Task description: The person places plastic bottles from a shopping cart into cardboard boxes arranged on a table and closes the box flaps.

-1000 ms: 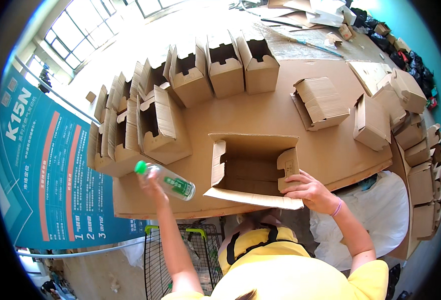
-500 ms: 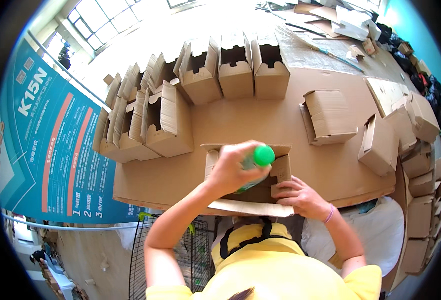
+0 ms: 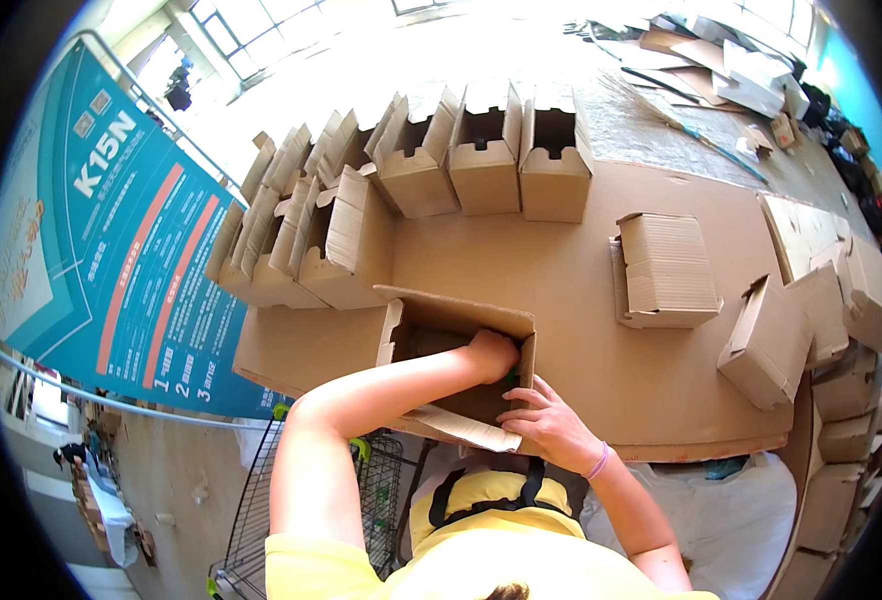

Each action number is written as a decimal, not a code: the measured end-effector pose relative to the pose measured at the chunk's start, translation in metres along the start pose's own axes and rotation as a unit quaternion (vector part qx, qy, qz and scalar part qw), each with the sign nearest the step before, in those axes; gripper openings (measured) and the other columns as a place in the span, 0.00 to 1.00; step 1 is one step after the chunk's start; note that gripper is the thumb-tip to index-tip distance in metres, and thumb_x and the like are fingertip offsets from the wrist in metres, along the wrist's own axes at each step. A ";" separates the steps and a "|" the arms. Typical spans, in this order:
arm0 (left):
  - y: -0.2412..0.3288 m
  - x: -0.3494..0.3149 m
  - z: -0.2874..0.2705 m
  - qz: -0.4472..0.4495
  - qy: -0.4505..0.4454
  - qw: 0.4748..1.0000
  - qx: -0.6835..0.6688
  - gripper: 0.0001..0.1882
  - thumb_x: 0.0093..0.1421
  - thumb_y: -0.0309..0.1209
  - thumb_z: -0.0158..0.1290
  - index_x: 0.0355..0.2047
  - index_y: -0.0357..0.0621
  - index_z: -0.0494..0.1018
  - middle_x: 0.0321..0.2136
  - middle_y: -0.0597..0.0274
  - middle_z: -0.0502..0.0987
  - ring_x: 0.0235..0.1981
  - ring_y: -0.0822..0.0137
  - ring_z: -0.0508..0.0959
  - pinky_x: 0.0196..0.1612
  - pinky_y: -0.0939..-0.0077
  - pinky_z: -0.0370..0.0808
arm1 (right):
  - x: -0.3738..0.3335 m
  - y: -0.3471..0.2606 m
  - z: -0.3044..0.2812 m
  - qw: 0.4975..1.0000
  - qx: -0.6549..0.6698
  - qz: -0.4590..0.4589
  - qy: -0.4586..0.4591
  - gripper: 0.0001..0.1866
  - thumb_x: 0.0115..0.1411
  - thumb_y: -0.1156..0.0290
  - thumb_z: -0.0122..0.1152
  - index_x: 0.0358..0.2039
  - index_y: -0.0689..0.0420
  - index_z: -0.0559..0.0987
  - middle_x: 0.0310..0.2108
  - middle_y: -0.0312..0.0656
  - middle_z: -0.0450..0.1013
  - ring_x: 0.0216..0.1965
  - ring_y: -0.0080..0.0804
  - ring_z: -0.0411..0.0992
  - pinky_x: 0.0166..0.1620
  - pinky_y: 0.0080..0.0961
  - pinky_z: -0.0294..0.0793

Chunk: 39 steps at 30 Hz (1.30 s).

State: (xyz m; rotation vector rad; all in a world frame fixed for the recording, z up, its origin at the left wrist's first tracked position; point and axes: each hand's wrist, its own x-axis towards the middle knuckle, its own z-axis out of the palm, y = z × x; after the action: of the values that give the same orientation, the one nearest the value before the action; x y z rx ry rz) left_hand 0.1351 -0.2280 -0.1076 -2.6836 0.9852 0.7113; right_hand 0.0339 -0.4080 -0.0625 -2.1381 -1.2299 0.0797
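Note:
An open cardboard box (image 3: 457, 302) stands at the table's near edge, its flaps raised or folded outward. My left hand (image 3: 493, 357) reaches down inside it near the right wall, fingers curled. Only a sliver of green shows beside those fingers; the rest of the green-capped bottle is hidden by my hand and the box. With my right hand (image 3: 551, 424), I grip the box at its near right corner, fingers over the wall beside the near flap.
Several open boxes (image 3: 486, 180) stand in rows at the far left. A closed-looking box (image 3: 668, 265) sits right of centre on the cardboard-covered table (image 3: 461, 250), more boxes (image 3: 766, 345) beyond it. A blue banner (image 3: 111, 240) borders the left; a wire basket (image 3: 301, 500) is below.
My left hand has lowered the green-capped bottle into the box, toward its right side. My right hand stays on the box corner. The view has shifted a little.

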 end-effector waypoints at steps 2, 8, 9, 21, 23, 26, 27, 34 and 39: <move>0.001 0.005 0.009 -0.023 0.004 1.000 0.002 0.10 0.54 0.32 0.53 0.35 0.49 0.81 0.38 0.55 0.81 0.42 0.56 0.81 0.42 0.60 0.78 | 0.001 0.001 0.000 1.000 0.009 -0.005 0.006 0.14 0.47 0.69 0.67 0.36 0.55 0.80 0.44 0.33 0.77 0.59 0.37 0.63 0.66 0.53 0.52; -0.011 -0.015 -0.003 -0.029 -0.020 0.999 0.028 0.10 0.55 0.30 0.54 0.36 0.49 0.82 0.39 0.58 0.82 0.44 0.60 0.81 0.43 0.64 0.78 | 0.003 -0.001 -0.002 1.000 0.009 0.004 -0.011 0.16 0.45 0.70 0.67 0.38 0.55 0.80 0.44 0.33 0.76 0.59 0.38 0.63 0.67 0.53 0.50; -0.016 -0.028 -0.010 -0.036 -0.027 0.999 0.003 0.10 0.55 0.30 0.54 0.37 0.48 0.81 0.39 0.57 0.82 0.43 0.59 0.81 0.43 0.63 0.78 | 0.004 -0.002 -0.001 1.000 0.007 0.010 -0.019 0.16 0.45 0.71 0.66 0.38 0.55 0.80 0.44 0.33 0.76 0.59 0.38 0.63 0.67 0.53 0.50; -0.095 -0.330 0.046 -0.236 0.435 0.793 -0.355 0.22 0.59 0.30 0.55 0.53 0.37 0.70 0.51 0.46 0.74 0.53 0.50 0.74 0.56 0.65 0.70 | 0.022 -0.036 -0.001 0.988 0.025 0.150 0.002 0.18 0.40 0.82 0.58 0.35 0.64 0.81 0.40 0.45 0.78 0.53 0.47 0.69 0.54 0.39 0.69; -0.106 -0.371 0.121 -0.390 0.405 0.749 -0.350 0.22 0.58 0.30 0.55 0.52 0.35 0.71 0.50 0.44 0.75 0.52 0.48 0.74 0.54 0.65 0.70 | 0.026 -0.041 0.000 0.984 0.007 0.175 -0.017 0.15 0.44 0.83 0.57 0.35 0.64 0.81 0.40 0.46 0.78 0.54 0.48 0.68 0.55 0.39 0.68; -0.104 -0.418 0.293 -0.569 0.249 0.709 -0.334 0.20 0.54 0.32 0.59 0.47 0.39 0.73 0.38 0.42 0.78 0.43 0.44 0.76 0.44 0.54 0.73 | 0.043 -0.052 -0.011 0.976 -0.079 0.170 -0.111 0.17 0.44 0.81 0.61 0.38 0.63 0.80 0.42 0.47 0.77 0.55 0.47 0.68 0.62 0.44 0.60; -0.096 -0.428 0.338 -0.601 0.167 0.690 -0.367 0.21 0.52 0.35 0.60 0.45 0.39 0.74 0.36 0.44 0.78 0.42 0.44 0.77 0.44 0.54 0.73 | 0.053 -0.061 -0.014 0.973 -0.078 0.183 -0.116 0.17 0.43 0.81 0.61 0.38 0.63 0.80 0.42 0.47 0.77 0.55 0.47 0.68 0.63 0.44 0.58; 0.016 -0.434 0.612 -0.580 0.026 0.595 -0.555 0.16 0.49 0.42 0.60 0.33 0.45 0.80 0.36 0.46 0.79 0.42 0.47 0.78 0.45 0.56 0.74 | 0.085 -0.099 -0.029 0.944 -0.011 0.309 -0.111 0.20 0.44 0.79 0.61 0.41 0.67 0.77 0.42 0.52 0.76 0.51 0.45 0.71 0.61 0.40 0.60; 0.080 -0.378 0.627 -0.547 -0.051 0.594 -0.588 0.31 0.46 0.36 0.65 0.51 0.43 0.73 0.48 0.48 0.76 0.49 0.49 0.75 0.51 0.59 0.73 | 0.083 -0.090 -0.019 0.918 -0.152 0.338 -0.144 0.18 0.46 0.81 0.59 0.41 0.66 0.77 0.38 0.55 0.75 0.43 0.52 0.72 0.52 0.36 0.67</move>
State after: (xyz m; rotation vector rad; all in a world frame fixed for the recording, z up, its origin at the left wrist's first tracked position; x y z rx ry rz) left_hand -0.3996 0.1332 -0.4628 -3.0828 -1.7913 1.3318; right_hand 0.0197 -0.3216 0.0257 -2.8214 -0.6132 0.5488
